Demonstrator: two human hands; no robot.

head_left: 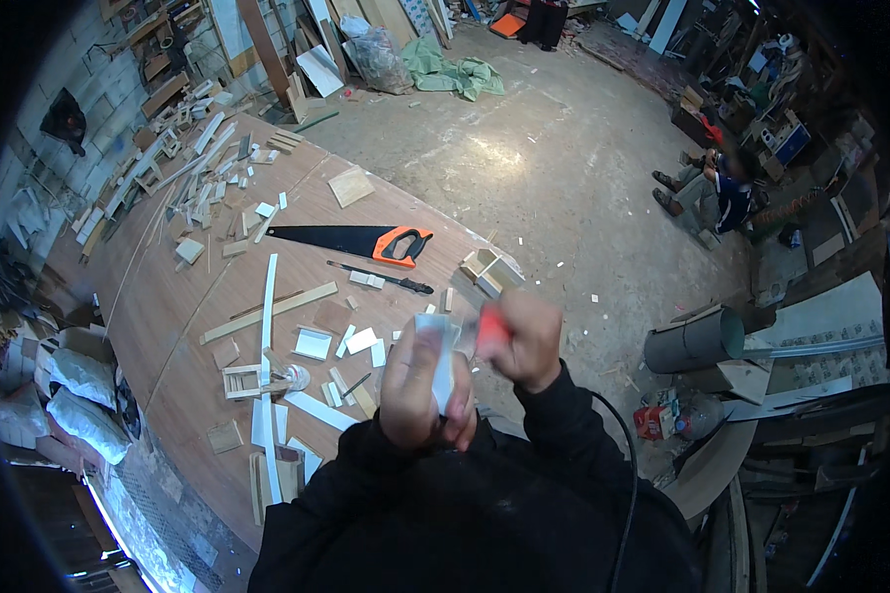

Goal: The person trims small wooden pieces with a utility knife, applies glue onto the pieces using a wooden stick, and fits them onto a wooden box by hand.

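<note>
My left hand (408, 397) is closed around a small white-faced piece (442, 368), held up in front of my chest above the table's near edge. Close beside it, my right hand (534, 341) grips a red-handled tool (492, 331). Motion blurs that tool, and its working end cannot be made out. Beyond my hands, a small wooden box with compartments (488, 272) sits at the table edge. A handsaw with an orange and black handle (401, 245) lies farther off, and a slim black tool (396, 281) rests just this side of it.
The wooden table (183, 366) carries several offcuts, a long white strip (268, 341), a small jar (295, 377) and a small wooden frame (242, 382). A person (727, 193) sits at the far right. A grey cylinder (697, 341) and a dark cable (628, 445) are to my right.
</note>
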